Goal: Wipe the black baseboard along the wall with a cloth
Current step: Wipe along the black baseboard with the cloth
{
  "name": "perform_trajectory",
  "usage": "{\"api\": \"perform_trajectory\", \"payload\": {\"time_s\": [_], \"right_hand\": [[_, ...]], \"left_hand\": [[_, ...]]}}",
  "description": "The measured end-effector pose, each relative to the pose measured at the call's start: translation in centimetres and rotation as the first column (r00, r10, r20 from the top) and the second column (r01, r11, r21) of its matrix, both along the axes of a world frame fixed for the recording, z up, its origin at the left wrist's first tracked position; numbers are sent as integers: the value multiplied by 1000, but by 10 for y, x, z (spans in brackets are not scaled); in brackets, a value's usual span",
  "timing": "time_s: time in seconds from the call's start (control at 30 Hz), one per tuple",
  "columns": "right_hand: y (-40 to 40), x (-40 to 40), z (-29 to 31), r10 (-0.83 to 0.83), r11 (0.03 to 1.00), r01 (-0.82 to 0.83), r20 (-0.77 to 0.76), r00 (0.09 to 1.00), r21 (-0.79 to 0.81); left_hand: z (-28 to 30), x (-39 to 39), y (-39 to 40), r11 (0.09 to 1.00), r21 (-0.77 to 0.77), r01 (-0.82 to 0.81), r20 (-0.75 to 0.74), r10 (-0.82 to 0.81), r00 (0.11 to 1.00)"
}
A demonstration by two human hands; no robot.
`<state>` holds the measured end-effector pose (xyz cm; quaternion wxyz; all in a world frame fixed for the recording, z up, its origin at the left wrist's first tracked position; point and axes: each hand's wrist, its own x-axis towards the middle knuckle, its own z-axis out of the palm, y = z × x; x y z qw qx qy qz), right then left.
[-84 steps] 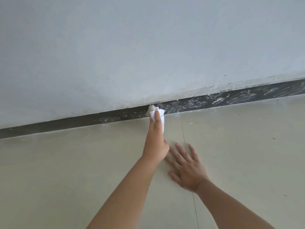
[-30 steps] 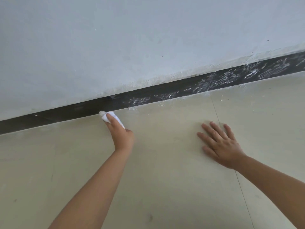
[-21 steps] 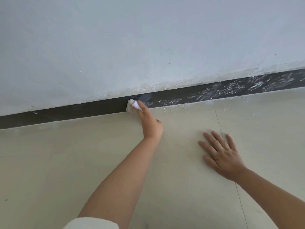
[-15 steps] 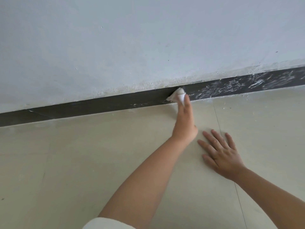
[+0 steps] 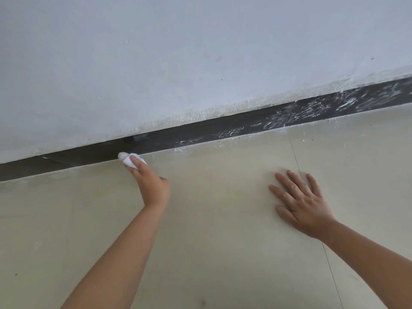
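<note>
Along pale wall [image 5: 178, 63], smeared black baseboard [image 5: 200, 132], beige floor [image 5: 223, 219]

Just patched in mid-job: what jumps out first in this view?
The black baseboard runs diagonally under the wall, streaked with white smears toward the right. The left hand presses a white cloth at its bottom edge. The right hand lies flat on the floor.
</note>
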<state>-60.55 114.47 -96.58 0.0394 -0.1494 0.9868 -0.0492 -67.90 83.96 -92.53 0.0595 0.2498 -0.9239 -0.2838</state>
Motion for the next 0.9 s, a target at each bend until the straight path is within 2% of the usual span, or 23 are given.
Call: {"api": "perform_trajectory", "payload": {"time_s": [0.07,0.2,0.33,0.43,0.63,0.73,0.8,0.83,0.9], "right_hand": [[-1,1,-1,3,1000,-3,-2,1000,-17],[-1,1,0,7,999,-7,-4,1000,-42],[-1,1,-2,-1,998,1,-5,1000,-68],[-1,1,-5,2,997,-3,-12,1000,-82],[-2,0,-7,0,995,-1,-3,1000,-99],[-2,1,-8,-5,990,2,-20,1000,-140],[-1,2,-10,-7,989,1,-39,999,-147],[-1,3,-10,-8,989,1,-44,999,-148],[-1,3,-10,-8,991,1,-57,998,-133]], "left_hand": [[0,-12,-10,999,15,-35,22,35,999],[-6,-30,3,992,85,94,56,-99,994],[-7,-34,33,984,162,68,93,-84,992],[-7,-27,59,960,199,197,119,-223,967],[4,-26,111,872,300,387,222,-459,860],[9,-21,128,781,333,528,182,-603,777],[12,-13,138,704,367,609,104,-681,725],[12,-9,142,686,382,620,71,-690,720],[11,-2,141,722,366,588,47,-645,763]]}}
